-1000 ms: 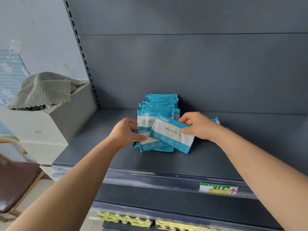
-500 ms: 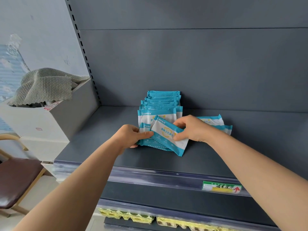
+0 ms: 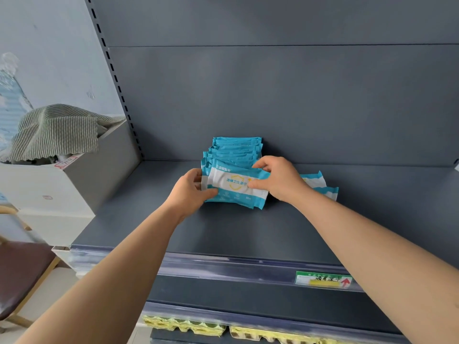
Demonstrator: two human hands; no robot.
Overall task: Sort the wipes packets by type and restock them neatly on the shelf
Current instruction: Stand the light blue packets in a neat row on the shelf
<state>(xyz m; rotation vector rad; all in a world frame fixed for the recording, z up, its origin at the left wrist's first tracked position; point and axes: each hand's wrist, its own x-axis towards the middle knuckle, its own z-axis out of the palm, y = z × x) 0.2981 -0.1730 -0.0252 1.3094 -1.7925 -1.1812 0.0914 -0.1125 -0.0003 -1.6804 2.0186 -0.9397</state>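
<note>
Grey shelf [image 3: 223, 234], wide bare deck from the packets out to the front lip, more bare deck rightward toward the far edge; mid-shelf, close to the back panel [image 3: 273, 95], a row [image 3: 236, 147] of blue packets on edge; at its front, one packet [image 3: 236, 187], face out, tilted back; grips its left end with left hand [image 3: 191, 192], fingers curled round; pinches its right end with right hand [image 3: 280, 180], thumb on the face; just right, behind that wrist, two loose packets [image 3: 316, 181], flat, overlapping.
</note>
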